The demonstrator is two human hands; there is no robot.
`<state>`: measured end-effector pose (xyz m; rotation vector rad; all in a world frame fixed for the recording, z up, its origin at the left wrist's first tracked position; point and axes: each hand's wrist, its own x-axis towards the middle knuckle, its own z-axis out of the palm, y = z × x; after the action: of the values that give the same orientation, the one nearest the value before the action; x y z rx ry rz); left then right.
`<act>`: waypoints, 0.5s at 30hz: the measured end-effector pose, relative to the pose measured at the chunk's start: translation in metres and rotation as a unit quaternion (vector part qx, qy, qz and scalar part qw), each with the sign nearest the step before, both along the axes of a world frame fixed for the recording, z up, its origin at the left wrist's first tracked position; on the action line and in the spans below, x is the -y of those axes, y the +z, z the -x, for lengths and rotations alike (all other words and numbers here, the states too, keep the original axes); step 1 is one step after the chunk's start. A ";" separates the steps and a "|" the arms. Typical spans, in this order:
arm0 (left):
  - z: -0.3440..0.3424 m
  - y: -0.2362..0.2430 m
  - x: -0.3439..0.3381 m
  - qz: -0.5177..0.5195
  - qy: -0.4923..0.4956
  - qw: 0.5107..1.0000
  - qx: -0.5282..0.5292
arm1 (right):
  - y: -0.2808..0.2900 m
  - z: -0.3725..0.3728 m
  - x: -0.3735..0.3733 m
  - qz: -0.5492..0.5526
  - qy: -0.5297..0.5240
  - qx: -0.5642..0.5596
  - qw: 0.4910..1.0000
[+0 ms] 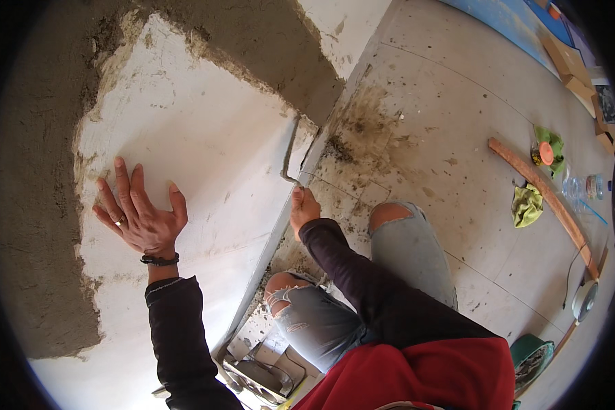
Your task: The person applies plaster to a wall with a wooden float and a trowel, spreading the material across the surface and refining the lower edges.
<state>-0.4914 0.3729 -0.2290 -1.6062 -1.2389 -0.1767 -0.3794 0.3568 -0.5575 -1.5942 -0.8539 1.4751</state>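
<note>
While the left hand [140, 222] lies spread on the bare white wall [205, 137], fingers apart and holding nothing, the right hand [305, 212] is closed around the handle of a trowel [288, 154] (its blade seems nearly edge-on). From that nearer right hand, the trowel's long axis runs toward twelve o'clock, its tip near the grey-brown plaster [280, 55] at one o'clock. Bare wall opens toward ten; floor [471, 89] begins just right of the blade, and a knee [389, 216] sits near at three.
</note>
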 end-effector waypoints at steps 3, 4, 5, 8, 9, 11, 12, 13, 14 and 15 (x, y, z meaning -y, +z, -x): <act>-0.006 0.000 -0.006 0.003 -0.006 1.000 0.007 | -0.003 -0.006 -0.010 -0.019 -0.030 0.036 0.999; -0.002 0.001 -0.002 0.002 0.002 1.000 0.000 | -0.001 -0.018 -0.011 0.077 0.001 -0.049 0.996; -0.008 0.002 -0.007 0.003 -0.004 1.000 -0.003 | 0.001 -0.033 -0.016 0.172 0.017 -0.132 0.976; -0.006 0.000 -0.005 -0.001 0.006 1.000 0.005 | 0.001 -0.013 -0.012 -0.003 -0.019 -0.021 1.000; -0.002 0.000 -0.003 -0.001 0.009 1.000 0.004 | 0.028 -0.011 -0.009 -0.111 -0.043 0.025 0.993; 0.003 -0.002 0.000 0.000 0.003 1.000 0.002 | 0.075 -0.017 -0.023 -0.143 0.008 0.018 0.990; 0.002 -0.002 0.001 0.001 0.005 1.000 0.001 | 0.085 -0.020 -0.029 -0.139 0.008 0.000 0.990; 0.000 -0.002 -0.001 0.000 0.002 1.000 0.001 | 0.088 -0.022 -0.033 -0.136 0.004 -0.016 0.991; -0.005 0.000 -0.005 -0.003 -0.005 1.000 -0.001 | 0.074 -0.021 -0.035 -0.127 -0.040 -0.005 0.991; -0.010 0.001 -0.008 -0.003 -0.011 1.000 -0.001 | 0.049 -0.019 -0.037 -0.118 -0.084 0.006 0.989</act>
<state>-0.4815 0.3805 -0.2282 -1.6141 -1.2185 -0.1929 -0.3606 0.3936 -0.5084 -1.4621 -0.8453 1.2007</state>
